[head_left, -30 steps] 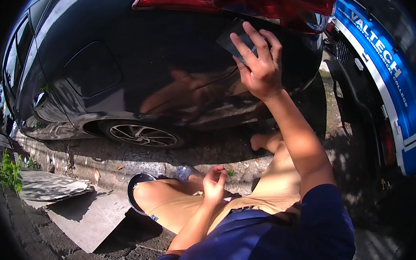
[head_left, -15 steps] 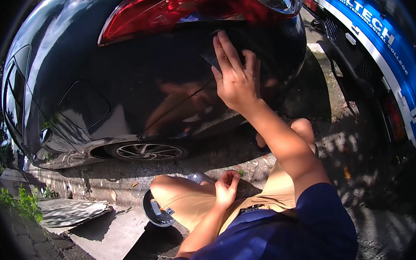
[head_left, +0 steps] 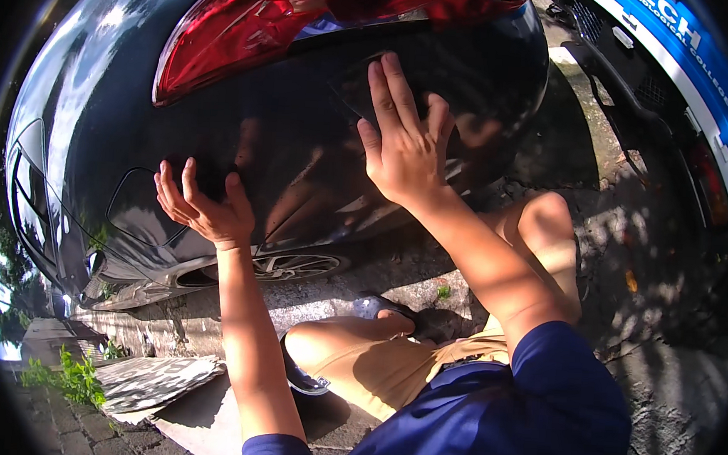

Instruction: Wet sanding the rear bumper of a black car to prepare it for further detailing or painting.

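Note:
The dark, glossy rear side of a car (head_left: 195,125) curves in front of me, with a red tail light (head_left: 234,40) at its top. Just below the light, my right hand (head_left: 411,143) rests against the bodywork, index and middle fingers stretched out and the others partly bent. A faint straight-edged outline shows on the dark surface beside those fingertips; I cannot tell what it is. My left hand (head_left: 207,205) is raised in front of the fuel flap (head_left: 136,205), fingers spread and nothing in them. Whether it touches the panel is unclear.
A spoked wheel (head_left: 299,266) shows under the car. Flat cardboard-like sheets (head_left: 155,377) lie at the lower left by a green plant (head_left: 76,377). A dark round container (head_left: 309,383) sits beside my leg. A blue-and-white vehicle (head_left: 683,47) stands at the right.
My left hand has risen from my lap to the car's side and its fingers have opened. My right hand stays at nearly the same spot below the tail light. The view has shifted slightly.

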Available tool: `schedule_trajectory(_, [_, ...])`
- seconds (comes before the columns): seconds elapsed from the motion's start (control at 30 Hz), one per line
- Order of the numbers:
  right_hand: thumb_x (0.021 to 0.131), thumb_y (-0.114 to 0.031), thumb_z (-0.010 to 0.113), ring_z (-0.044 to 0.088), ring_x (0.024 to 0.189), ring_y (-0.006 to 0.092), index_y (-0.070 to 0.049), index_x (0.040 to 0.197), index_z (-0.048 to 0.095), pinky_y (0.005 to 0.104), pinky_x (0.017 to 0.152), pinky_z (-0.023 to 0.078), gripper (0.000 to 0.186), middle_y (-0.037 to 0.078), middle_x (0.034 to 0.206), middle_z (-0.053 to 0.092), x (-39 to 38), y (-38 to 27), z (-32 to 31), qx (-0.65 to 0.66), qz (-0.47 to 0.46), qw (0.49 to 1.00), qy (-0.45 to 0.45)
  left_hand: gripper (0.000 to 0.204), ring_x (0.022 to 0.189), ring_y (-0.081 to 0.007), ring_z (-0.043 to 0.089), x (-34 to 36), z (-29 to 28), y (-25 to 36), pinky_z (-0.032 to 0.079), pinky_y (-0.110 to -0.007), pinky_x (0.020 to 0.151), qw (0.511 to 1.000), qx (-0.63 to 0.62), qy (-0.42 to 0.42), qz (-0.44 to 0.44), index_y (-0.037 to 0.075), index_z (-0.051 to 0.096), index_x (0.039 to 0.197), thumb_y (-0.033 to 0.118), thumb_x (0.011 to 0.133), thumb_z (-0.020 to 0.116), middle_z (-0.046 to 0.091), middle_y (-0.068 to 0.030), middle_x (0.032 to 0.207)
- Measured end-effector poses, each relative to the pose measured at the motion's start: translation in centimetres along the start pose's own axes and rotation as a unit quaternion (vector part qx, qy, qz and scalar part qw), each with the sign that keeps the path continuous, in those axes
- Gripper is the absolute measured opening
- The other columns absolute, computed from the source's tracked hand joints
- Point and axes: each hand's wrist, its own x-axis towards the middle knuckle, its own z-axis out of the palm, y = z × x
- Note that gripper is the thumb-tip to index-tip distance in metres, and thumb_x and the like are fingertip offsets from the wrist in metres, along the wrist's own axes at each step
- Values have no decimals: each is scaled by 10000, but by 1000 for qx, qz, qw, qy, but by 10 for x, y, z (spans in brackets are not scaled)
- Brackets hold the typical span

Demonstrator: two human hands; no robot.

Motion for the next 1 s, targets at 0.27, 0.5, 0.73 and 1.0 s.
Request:
schedule_trajectory(0.27, [859,-282,718,444,1036,299,-166,1508,510,421,941,380,692,-58,1651,361,3,7,5,-4,0,1000,13,587,1405,-438,402,-5,3,4,272,-580,1158,1000,-9,-3,-14,68,540,1403,465,974,599,448,-231,1515])
schedule_trajectory(0.5, [850,-299,725,424,1075,259,-238,1508,529,382,941,336,690,-130,1637,377,7,42,-10,-48,-126,990,-38,602,1403,-433,418,-4,1,4,273,-577,1167,1000,0,4,-18,79,550,1393,523,986,565,460,-233,1510])
schedule_trajectory(0.73, [830,-290,702,430,1138,187,-278,1462,583,352,988,274,643,-177,1600,422,82,33,-22,-122,-405,906,-24,585,1408,-431,418,-9,0,5,271,-570,1175,999,12,3,-33,88,543,1396,512,993,552,461,-242,1512])
schedule_trajectory(1.0, [877,-274,577,405,1214,237,-261,1506,536,417,982,309,630,-111,1652,350,102,55,-32,-198,-487,850,-21,590,1424,-424,413,-4,1,10,264,-557,1185,999,10,2,-43,64,550,1393,497,991,559,480,-224,1509])
